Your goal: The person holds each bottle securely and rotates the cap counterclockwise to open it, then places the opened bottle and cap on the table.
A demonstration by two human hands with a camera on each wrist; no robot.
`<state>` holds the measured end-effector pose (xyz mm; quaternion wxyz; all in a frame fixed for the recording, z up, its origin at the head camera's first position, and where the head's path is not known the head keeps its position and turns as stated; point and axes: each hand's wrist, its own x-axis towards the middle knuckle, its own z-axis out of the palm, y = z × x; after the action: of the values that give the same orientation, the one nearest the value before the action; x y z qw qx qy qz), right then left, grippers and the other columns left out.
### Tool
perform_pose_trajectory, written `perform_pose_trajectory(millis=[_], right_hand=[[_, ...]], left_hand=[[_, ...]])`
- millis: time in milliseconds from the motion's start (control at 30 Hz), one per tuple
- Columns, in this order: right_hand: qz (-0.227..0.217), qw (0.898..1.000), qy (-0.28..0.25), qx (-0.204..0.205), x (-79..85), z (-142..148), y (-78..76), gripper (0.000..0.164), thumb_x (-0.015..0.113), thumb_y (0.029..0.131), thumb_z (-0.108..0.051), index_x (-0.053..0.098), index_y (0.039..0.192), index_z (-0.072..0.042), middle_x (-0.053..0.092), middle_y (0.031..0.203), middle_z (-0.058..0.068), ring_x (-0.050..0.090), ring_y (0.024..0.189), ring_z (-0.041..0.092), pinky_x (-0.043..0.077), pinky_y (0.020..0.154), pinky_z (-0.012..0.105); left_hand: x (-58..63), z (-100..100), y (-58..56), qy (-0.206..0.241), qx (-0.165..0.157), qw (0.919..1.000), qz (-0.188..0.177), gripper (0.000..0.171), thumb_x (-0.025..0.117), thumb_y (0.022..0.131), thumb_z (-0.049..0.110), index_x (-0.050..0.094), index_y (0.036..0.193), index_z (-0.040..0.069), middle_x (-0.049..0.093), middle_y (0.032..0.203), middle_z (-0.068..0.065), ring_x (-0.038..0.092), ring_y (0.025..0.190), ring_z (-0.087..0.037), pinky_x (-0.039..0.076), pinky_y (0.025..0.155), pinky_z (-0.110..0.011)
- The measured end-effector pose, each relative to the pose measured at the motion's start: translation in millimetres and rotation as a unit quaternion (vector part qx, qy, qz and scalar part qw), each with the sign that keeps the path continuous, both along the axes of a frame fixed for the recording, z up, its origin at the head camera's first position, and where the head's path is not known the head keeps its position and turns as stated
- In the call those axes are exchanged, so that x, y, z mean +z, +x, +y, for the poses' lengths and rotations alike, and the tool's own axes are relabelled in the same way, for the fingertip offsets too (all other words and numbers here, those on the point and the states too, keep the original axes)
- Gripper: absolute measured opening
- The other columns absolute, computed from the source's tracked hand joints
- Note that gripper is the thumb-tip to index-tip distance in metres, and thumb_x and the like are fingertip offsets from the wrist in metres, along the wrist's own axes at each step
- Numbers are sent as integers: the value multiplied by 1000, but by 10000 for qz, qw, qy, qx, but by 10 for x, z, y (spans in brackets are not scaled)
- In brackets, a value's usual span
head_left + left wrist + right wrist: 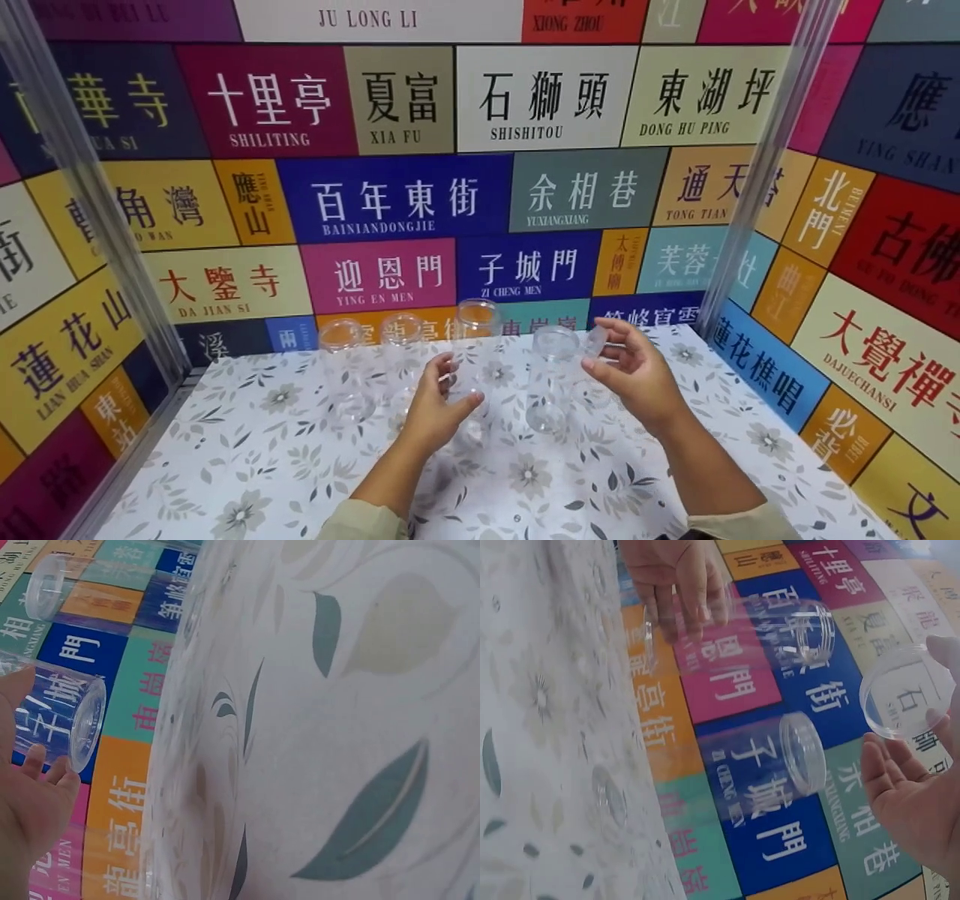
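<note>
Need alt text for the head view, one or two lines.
A person's left hand holds a clear jar while their right hand pinches a clear round lid. Three more clear jars stand on a floral-patterned tabletop, one between the hands and two farther left, before colorful panels of Chinese characters.

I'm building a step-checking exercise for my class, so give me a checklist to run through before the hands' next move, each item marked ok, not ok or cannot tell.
1. Lid secure in the right hand: ok, pinched between thumb and fingers.
2. Held jar gripped by the left hand: ok, thumb and fingers on opposite sides.
3. Held jar resting on the table: not ok, its base is raised.
4. Leftmost jar, its neighbour and right jar upright: ok.
5. Held jar's mouth uncovered: cannot tell, too see-through.
</note>
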<state>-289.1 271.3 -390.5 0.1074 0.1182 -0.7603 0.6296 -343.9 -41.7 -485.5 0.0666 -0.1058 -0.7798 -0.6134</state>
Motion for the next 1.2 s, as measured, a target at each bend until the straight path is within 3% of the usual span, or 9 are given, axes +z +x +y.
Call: perform_pose_trajectory(millis=[167,333,433,533,667,800,933,1200], right_hand=[[-104,9983,-534,-201,-73,203,-70,63,77,97,-7,42,150,-11,44,141,6,62,121,14,62,95,21],[-377,9952,-831,-347,-207,477,-150,61,76,98,-6,37,143,-15,39,147,7,58,127,13,61,97,18],[-595,9951,-604,-504,-314,638,-203,60,77,98,-10,37,142,-21,34,157,10,52,140,19,60,97,16],[-808,9945,-145,-655,-415,782,-271,67,78,99,-16,37,151,-19,29,168,15,43,153,26,58,96,13],[-1135,9880,571,-876,-526,950,-382,88,80,98,-32,29,167,-15,29,176,17,33,162,35,53,118,32],[-1474,9773,1095,-1053,-641,1112,-490,103,80,94,-49,21,172,-18,25,179,14,23,166,41,34,131,59],[-1670,9683,1422,-1196,-783,1254,-595,110,80,93,-56,16,173,-14,19,180,13,17,167,43,30,133,60],[-2256,9509,1559,-1436,-983,1441,-739,106,77,97,-47,13,172,-7,11,178,25,13,165,50,26,133,63]], left_hand=[[-73,4,-56,-146,79,9998,-133,87,84,94,27,34,163,10,48,159,-19,47,152,-45,39,130,-55],[-135,45,-80,-163,207,9994,-243,84,84,93,23,37,162,9,48,162,-18,45,154,-42,37,131,-55],[-166,77,-83,-253,296,9985,-397,84,84,93,23,38,162,10,49,163,-15,45,155,-39,38,131,-54],[-186,104,-97,-351,428,9968,-571,83,85,93,24,40,161,13,50,163,-11,47,154,-35,40,130,-53],[-207,117,-130,-475,624,9955,-537,80,85,92,21,43,160,12,53,160,-12,49,151,-35,43,127,-55],[-235,116,-158,-625,734,9941,-500,81,85,92,19,42,160,11,54,160,-14,50,151,-37,43,127,-56],[-260,113,-178,-777,770,9928,-479,83,84,93,18,40,162,9,53,163,-16,49,153,-38,40,129,-55],[-287,126,-207,-940,832,9910,-455,82,83,93,19,40,162,6,53,162,-17,50,151,-38,39,129,-55]])
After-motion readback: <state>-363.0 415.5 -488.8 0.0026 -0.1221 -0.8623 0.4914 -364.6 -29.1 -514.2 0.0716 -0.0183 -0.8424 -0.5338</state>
